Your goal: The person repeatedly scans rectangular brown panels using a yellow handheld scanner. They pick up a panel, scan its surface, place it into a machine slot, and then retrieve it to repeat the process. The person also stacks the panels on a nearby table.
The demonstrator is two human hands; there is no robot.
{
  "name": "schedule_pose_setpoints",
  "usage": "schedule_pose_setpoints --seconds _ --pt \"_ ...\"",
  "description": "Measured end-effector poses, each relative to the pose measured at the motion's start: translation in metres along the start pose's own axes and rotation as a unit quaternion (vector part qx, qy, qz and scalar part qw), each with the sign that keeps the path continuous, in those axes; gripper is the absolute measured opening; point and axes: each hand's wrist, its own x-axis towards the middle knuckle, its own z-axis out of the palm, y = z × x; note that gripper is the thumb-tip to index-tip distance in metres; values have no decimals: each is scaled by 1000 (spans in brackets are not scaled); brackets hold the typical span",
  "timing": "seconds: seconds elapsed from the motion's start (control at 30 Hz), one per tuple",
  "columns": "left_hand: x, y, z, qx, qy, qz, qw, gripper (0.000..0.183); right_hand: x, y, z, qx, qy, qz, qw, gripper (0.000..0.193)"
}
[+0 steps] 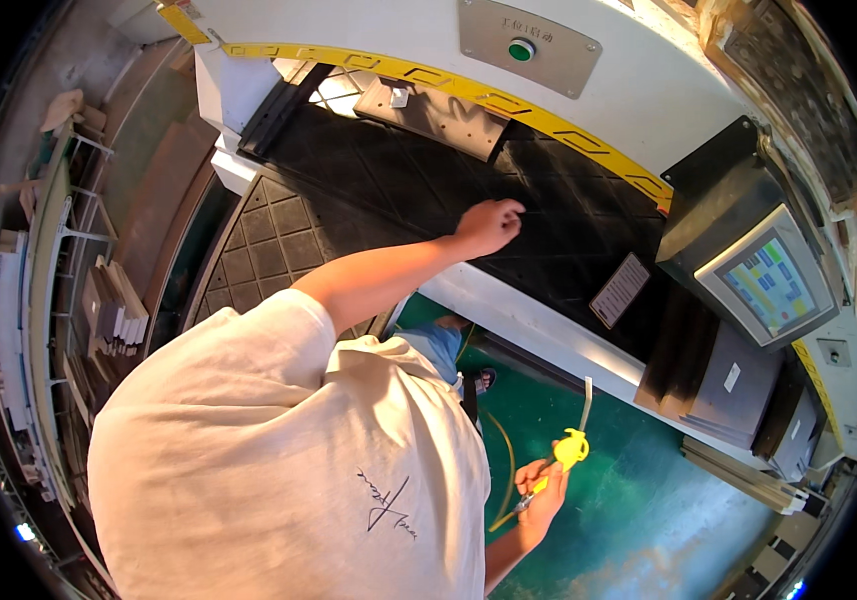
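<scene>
A black machine bed (389,160) spreads far, beneath the loosely curled, seemingly empty left hand (490,228); near right, the right hand (546,499) already grips a yellow air gun (571,450), not yet over the bed.

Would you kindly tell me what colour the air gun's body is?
The air gun has a bright yellow body, seen best in the head view.

Yellow blow gun (571,449) partly hidden

A yellow air gun (571,450) is gripped, nozzle (587,402) outward.
</scene>
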Motion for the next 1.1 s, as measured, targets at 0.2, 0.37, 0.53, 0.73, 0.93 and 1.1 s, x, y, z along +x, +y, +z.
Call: schedule_pose_setpoints --seconds 0.2,0.37,0.53,0.73,0.93,1.1 --pt "33 69 73 -7 -160 64 985 27 -9 1 -10 -181 -142 83 970 48" --pt "43 92 130 32 -253 49 966 36 -12 9 1 -170 -132 110 970 41" --pt "41 101 155 126 -240 119 955 53 -20 4 19 -160 -112 124 973 44" --pt "45 113 173 145 -183 58 971 44 -21 10 16 -136 -127 107 977 43" --pt "86 88 141 -30 -82 -101 991 43 -14 1 41 -46 43 10 998 44" --pt "67 -5 -10 47 85 -1 995 16 -12 18 16 -162 -151 93 971 46"
